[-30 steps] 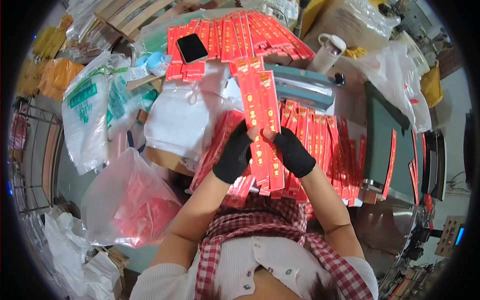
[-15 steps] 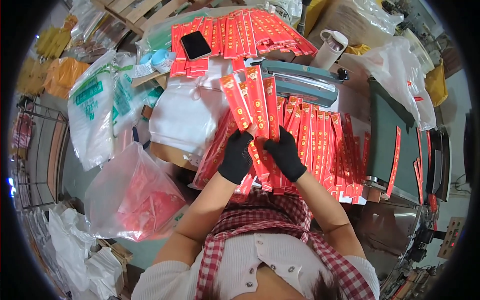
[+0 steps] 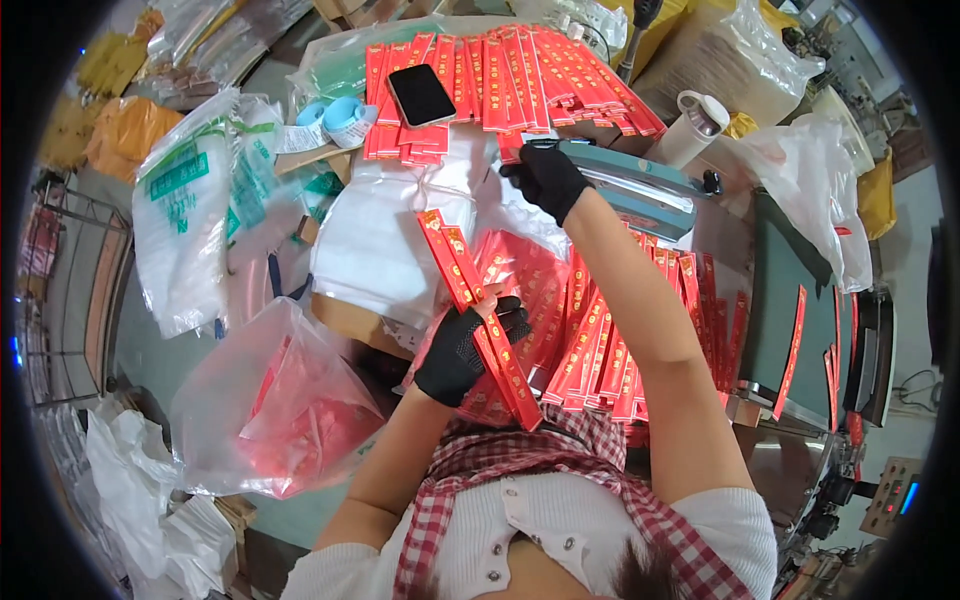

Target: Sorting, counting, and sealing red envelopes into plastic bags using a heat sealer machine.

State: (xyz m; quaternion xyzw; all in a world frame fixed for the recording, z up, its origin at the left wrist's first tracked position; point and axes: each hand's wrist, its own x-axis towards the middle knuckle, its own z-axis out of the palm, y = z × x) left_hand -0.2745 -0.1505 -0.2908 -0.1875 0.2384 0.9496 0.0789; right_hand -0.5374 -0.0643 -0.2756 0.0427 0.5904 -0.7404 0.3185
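A small bundle of long, narrow red packets with gold print (image 3: 455,268) slants across my left hand (image 3: 462,350), whose gloved fingers are closed around it. My right hand (image 3: 548,182), in a black fingerless glove, reaches to the near left end of a blue-grey sealing machine (image 3: 645,190). Its fingers are curled beside crumpled white plastic (image 3: 530,222); what they hold, if anything, is hidden. Below the machine, many similar red packets (image 3: 600,355) stand in a row, partly covered by my right forearm. A clear bag of red packets (image 3: 505,262) lies beside my left hand.
A black phone (image 3: 421,96) rests on red packets (image 3: 510,75) at the back. White bags (image 3: 380,250) are stacked left of centre. A white bottle (image 3: 690,130) stands back right. A plastic bag with red contents (image 3: 290,410) sits lower left. A green conveyor (image 3: 800,250) is at right.
My right hand has left the red packets and moved up to the sealing machine's left end. My left hand has lowered, with a narrower bundle now tilted leftward.
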